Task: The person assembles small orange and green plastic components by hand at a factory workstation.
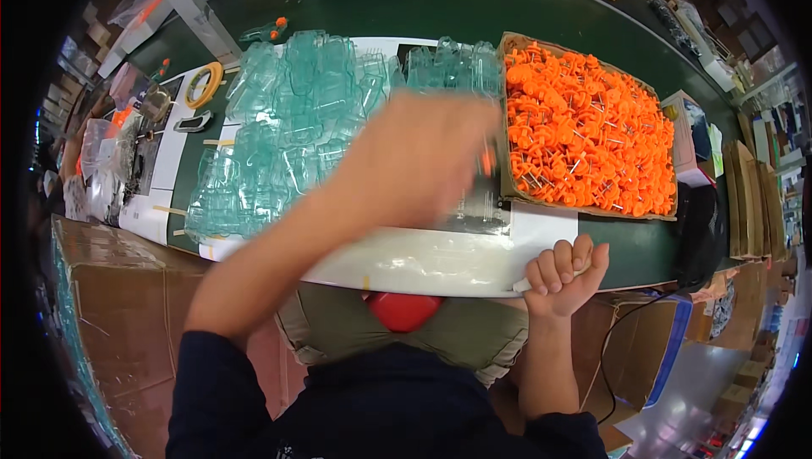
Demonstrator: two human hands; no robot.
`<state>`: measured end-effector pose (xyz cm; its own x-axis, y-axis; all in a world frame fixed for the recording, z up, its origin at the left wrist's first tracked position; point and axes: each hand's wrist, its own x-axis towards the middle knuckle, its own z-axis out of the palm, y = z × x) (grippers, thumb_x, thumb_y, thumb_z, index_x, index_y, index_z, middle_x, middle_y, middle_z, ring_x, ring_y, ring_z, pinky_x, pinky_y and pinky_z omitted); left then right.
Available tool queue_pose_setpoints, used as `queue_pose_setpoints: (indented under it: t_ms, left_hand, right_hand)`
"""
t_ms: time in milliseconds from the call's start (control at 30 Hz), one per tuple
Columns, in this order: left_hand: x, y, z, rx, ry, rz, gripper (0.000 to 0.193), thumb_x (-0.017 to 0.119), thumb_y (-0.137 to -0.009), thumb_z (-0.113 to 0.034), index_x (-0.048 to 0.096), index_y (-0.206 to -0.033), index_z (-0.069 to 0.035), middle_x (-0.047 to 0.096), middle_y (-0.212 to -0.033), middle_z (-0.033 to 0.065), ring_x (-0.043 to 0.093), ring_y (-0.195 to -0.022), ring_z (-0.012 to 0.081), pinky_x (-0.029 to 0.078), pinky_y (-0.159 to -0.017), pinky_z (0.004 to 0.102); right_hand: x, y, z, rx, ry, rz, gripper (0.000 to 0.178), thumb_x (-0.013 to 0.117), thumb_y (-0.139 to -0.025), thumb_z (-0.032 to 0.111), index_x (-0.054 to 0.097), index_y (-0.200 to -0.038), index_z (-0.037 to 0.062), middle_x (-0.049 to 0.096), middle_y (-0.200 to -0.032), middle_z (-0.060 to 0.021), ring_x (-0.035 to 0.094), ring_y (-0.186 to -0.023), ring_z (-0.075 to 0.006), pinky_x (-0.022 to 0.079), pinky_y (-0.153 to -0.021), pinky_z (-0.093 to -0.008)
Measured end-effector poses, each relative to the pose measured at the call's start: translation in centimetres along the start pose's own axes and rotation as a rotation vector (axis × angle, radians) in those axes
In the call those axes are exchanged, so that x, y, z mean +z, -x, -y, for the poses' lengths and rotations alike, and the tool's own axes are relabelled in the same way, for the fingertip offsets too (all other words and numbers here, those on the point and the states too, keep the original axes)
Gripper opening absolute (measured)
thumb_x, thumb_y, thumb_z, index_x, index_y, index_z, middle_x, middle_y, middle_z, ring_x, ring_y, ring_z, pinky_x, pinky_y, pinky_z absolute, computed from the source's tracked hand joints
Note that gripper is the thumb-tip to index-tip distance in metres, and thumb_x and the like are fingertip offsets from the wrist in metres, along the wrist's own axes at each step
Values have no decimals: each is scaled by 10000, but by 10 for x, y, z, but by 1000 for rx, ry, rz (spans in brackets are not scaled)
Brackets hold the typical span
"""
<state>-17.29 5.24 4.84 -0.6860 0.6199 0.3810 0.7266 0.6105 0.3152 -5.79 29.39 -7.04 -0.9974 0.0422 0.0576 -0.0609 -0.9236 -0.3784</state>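
- Head view: your left hand [427, 154] is motion-blurred over the table [364, 6], just left of the cardboard box [507, 186]. Can't tell if those fingers are open or closed.
- A small orange piece [487, 162] shows right beside the left fingers, between them and the box wall; contact unclear.
- Your right hand [562, 277] is in a fist at the table's near edge, fingers curled around a slim whitish piece [520, 286]; one end sticks out left.
- Orange parts [588, 133] fill the box: bright, rounded, jumbled, thin metal pins showing.
- Teal plastic parts [317, 78]: see-through, moulded, heaped left of the box, partly behind your left forearm.
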Motion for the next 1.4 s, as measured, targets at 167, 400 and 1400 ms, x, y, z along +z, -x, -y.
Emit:
queue_pose_setpoints:
  t_ms: [167, 400, 1400]
  left_hand:
    - [-13, -62, 115, -49, -206, -233, 359, 587, -783, -15, 532, -1138, -27, 699, -975, 154, 675, -843, 375, 523, -738, 468]
    - [-47, -8, 43, -47, -122, 359, 513, 654, -765, 4, 571, -1267, -61, 636, -1285, 101, 590, -1215, 291, 440, -1047, 454]
    - [-2, 63, 24, 204, -200, 50, 419, 740, -777, -264, 585, -1144, -135, 609, -1237, 47, 536, -1150, 237, 389, -949, 354]
  right_hand:
    - [4, -3, -2, 67, -36, 103, 452, 359, -1072, 445, 464, -751, 145, 428, -536, 17, 374, -416, -101, 327, -385, -265]
    - [-2, -5, 0, 70, -75, 136, 441, 353, -1078, 447, 469, -785, 138, 456, -569, 6, 401, -446, -108, 358, -415, -275]
    - [0, -8, -3, 90, 19, 194, 418, 369, -1078, 431, 481, -796, 143, 439, -563, 12, 387, -442, -102, 350, -406, -272]
